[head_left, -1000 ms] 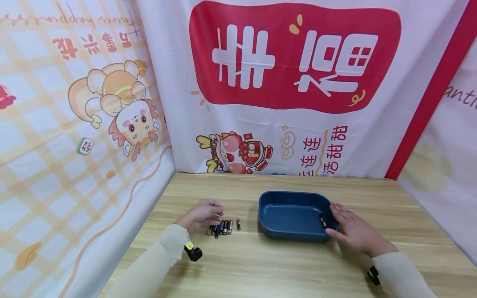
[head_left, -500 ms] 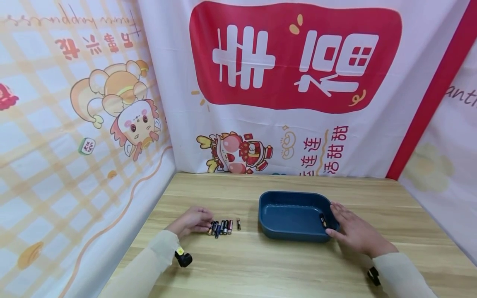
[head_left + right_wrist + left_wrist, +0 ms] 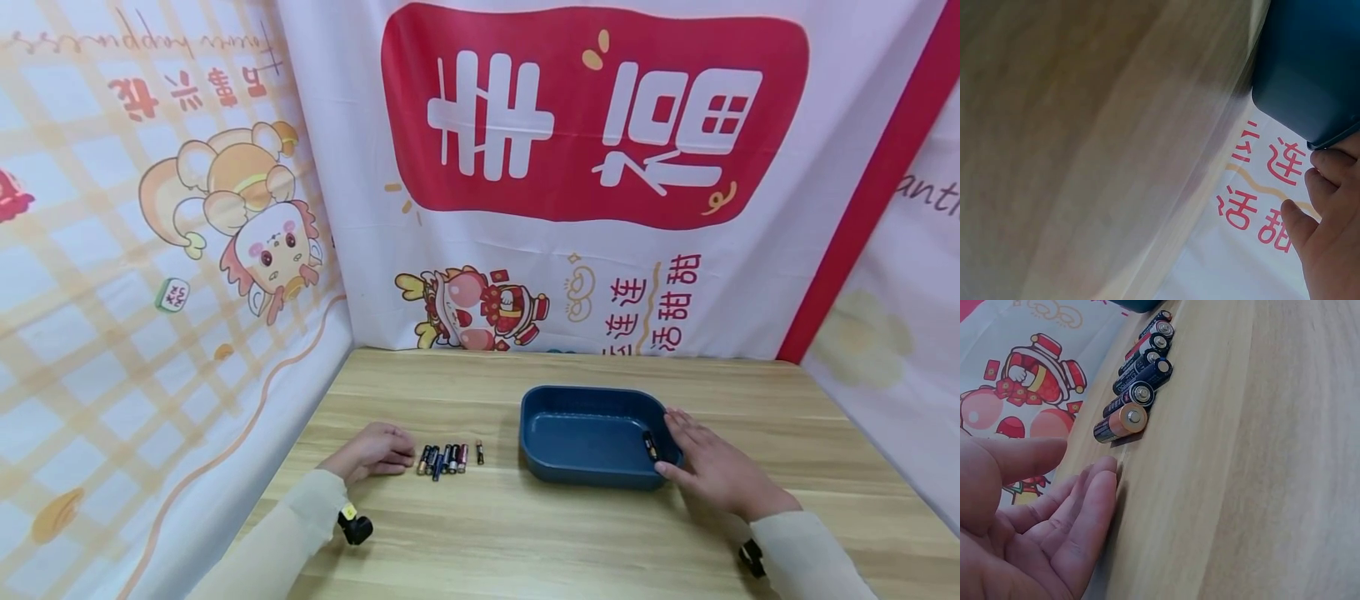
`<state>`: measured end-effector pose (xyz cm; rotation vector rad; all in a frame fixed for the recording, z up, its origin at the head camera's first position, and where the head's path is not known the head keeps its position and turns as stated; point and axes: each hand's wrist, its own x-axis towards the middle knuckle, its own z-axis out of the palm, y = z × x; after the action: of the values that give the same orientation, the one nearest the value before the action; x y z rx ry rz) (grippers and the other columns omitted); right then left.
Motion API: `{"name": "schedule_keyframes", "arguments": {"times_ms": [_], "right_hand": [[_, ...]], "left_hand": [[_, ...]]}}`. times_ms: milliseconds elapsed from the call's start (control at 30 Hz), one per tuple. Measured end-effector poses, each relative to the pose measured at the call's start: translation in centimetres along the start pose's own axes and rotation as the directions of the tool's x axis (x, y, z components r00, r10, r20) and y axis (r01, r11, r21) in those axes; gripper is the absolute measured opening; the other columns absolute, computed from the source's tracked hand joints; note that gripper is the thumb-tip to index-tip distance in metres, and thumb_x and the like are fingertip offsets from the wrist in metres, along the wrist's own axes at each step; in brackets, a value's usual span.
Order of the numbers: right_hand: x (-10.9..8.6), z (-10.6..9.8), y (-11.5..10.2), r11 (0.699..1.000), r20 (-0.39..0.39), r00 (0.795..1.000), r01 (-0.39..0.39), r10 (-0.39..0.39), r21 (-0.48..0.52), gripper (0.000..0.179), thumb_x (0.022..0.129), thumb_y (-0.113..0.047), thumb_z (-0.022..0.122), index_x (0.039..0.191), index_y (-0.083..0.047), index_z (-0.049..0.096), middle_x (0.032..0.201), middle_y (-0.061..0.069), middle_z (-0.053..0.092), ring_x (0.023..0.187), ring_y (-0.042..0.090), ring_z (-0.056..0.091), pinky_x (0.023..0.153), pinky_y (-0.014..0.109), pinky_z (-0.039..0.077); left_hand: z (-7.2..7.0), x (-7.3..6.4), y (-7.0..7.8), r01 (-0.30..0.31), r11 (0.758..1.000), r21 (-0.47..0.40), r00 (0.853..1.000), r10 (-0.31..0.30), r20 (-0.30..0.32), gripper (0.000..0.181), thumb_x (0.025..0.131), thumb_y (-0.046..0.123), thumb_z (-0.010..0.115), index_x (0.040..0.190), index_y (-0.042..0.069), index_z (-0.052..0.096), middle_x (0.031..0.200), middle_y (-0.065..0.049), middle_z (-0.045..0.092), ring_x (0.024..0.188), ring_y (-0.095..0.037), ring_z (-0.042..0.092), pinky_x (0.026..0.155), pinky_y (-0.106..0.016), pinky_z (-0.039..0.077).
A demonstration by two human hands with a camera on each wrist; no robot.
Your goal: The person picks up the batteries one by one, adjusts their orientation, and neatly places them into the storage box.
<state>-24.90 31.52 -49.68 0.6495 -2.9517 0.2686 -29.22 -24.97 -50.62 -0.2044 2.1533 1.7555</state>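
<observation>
A row of several AA-type batteries [image 3: 450,457] lies side by side on the wooden table, with a single battery [image 3: 480,452] a little apart at its right. Just left of that row is my left hand [image 3: 377,451], fingers loosely extended and holding nothing. The left wrist view shows a copper-topped battery [image 3: 1121,423] closest to the fingertips, with a small gap between. My right hand [image 3: 712,460] rests against the right end of a blue rectangular box [image 3: 592,477], fingers along the rim and thumb near its front corner. One dark battery [image 3: 649,444] lies inside the box at the right end.
The wooden table [image 3: 525,542] meets a printed cloth [image 3: 592,167] at its back edge. Another patterned cloth [image 3: 187,250] hangs along the left side, and a white cloth [image 3: 892,317] stands at the right.
My left hand has moved left and slightly toward me, from over the batteries to beside the row. The right hand and the box have stayed in place.
</observation>
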Motion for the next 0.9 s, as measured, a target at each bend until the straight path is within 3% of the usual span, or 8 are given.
{"name": "schedule_keyframes", "arguments": {"times_ms": [200,500,900], "right_hand": [[0.0,0.1,0.0,1.000,-0.003,1.000,-0.001,0.001,0.001,0.087,0.095,-0.060,0.049,0.150,0.004,0.028,0.156,0.019,0.024,0.142,0.039,0.021,0.111,0.057,0.027],[-0.1,0.1,-0.1,1.000,0.000,1.000,-0.002,0.002,0.003,0.087,0.095,-0.060,0.049,0.149,0.005,0.028,0.156,0.020,0.024,0.142,0.039,0.021,0.112,0.057,0.026],[-0.1,-0.1,-0.1,1.000,0.004,1.000,-0.015,0.014,0.007,0.087,0.095,-0.060,0.049,0.150,0.004,0.028,0.157,0.019,0.024,0.142,0.040,0.021,0.112,0.057,0.026]], "left_hand": [[0.7,-0.3,0.6,-0.011,0.997,0.080,1.000,0.012,-0.017,0.028,0.087,-0.003,0.066,0.112,-0.009,0.058,0.089,-0.018,0.069,0.076,-0.025,0.069,0.066,-0.038,0.060],[1.8,-0.2,1.1,-0.049,0.973,0.225,0.998,0.059,-0.035,0.031,0.079,-0.004,0.072,0.107,-0.009,0.059,0.084,-0.014,0.066,0.071,-0.022,0.063,0.061,-0.035,0.059],[2.8,0.4,1.1,-0.065,0.947,0.314,0.994,0.088,-0.061,0.030,0.079,-0.004,0.073,0.105,-0.008,0.060,0.085,-0.013,0.063,0.070,-0.023,0.062,0.059,-0.035,0.059]]}}
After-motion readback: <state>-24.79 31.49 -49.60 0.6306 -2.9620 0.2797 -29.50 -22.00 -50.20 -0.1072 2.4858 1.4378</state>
